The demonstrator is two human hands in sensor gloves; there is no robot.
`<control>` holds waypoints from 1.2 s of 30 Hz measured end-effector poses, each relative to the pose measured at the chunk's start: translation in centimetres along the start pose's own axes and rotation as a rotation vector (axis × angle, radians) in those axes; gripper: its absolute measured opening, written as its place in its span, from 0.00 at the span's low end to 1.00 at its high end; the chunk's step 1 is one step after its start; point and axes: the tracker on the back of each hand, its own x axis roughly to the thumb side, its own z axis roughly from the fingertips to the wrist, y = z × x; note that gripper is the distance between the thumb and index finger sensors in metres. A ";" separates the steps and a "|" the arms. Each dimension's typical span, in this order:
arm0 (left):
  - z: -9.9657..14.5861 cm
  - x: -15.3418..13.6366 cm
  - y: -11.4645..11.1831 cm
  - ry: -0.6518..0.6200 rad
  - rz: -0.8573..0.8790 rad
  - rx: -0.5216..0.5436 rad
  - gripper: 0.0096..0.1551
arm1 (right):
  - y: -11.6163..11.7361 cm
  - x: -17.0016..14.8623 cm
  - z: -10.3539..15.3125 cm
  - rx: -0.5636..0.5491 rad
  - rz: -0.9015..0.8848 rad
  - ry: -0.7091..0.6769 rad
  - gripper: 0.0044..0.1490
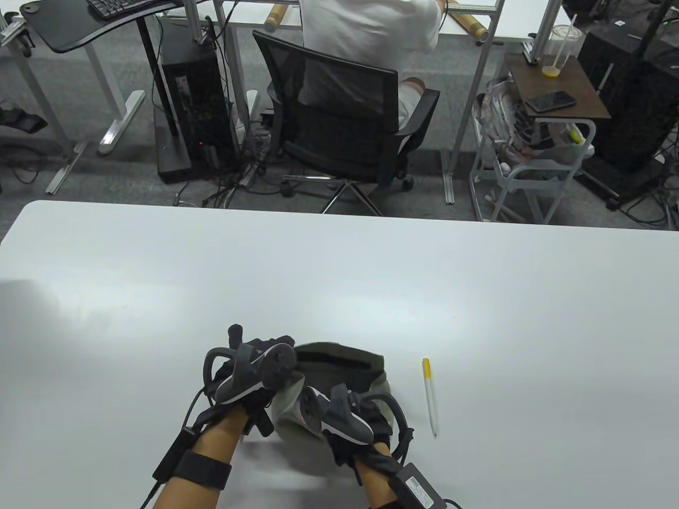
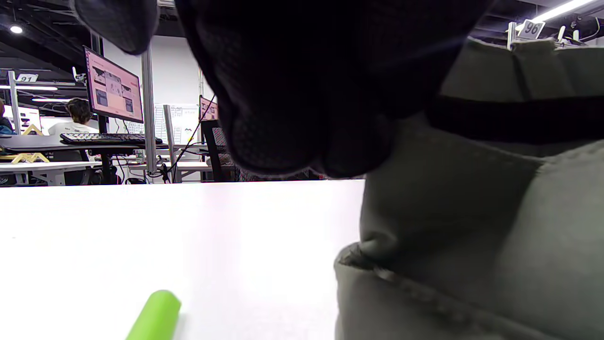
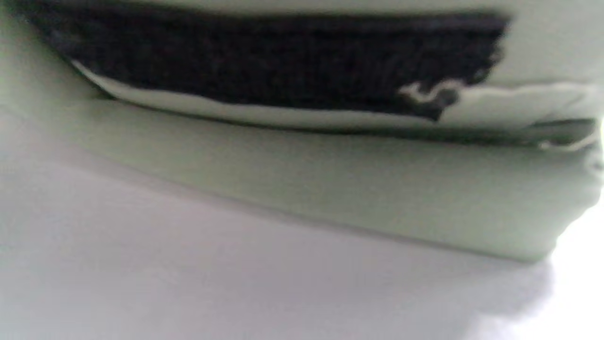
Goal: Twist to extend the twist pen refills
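Note:
A grey-green fabric pouch (image 1: 339, 371) lies on the white table (image 1: 339, 275) near the front edge. My left hand (image 1: 254, 371) is at its left end. In the left wrist view its curled fingers (image 2: 302, 94) hold the pouch (image 2: 472, 212) by the top, near the black zip band. My right hand (image 1: 342, 419) is over the pouch's front side, with its fingers hidden. The right wrist view shows only the pouch (image 3: 302, 189) up close. A white pen with a yellow cap (image 1: 430, 395) lies right of the pouch. The end of a green pen (image 2: 155, 314) lies left of it.
Bare table top spreads to the left, right and far side of the pouch. Beyond the far edge stand an office chair (image 1: 339, 122) with a seated person, a computer tower (image 1: 193, 101) and a small cart (image 1: 536, 154).

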 end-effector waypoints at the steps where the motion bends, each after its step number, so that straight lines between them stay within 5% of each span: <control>1: 0.0 0.0 0.0 -0.001 -0.001 -0.001 0.23 | -0.3 -0.1 0.1 0.002 0.005 0.018 0.26; 7: 0.0 0.0 0.0 0.001 -0.005 0.002 0.23 | -2.2 -1.9 1.1 -0.054 0.038 0.113 0.26; 15: 0.1 0.0 0.6 0.016 0.022 -0.034 0.24 | -4.4 -5.0 2.7 -0.277 -0.296 0.089 0.28; 18: 0.4 -0.5 2.4 0.028 0.050 -0.056 0.29 | -5.1 -5.5 3.3 -0.375 -0.438 0.045 0.28; 22: 1.5 -1.0 7.8 0.041 0.147 0.083 0.32 | -5.8 -6.2 4.2 -0.529 -0.632 0.029 0.29; 27: 2.4 1.4 13.0 -0.083 0.409 0.189 0.37 | -6.0 -6.1 4.6 -0.573 -0.717 0.031 0.29; 30: 2.1 3.6 14.1 -0.100 0.393 0.129 0.39 | -6.0 -5.7 4.7 -0.588 -0.701 0.018 0.29; 36: 1.8 5.8 14.5 -0.126 0.299 0.176 0.27 | -5.9 -5.6 4.8 -0.581 -0.699 0.026 0.28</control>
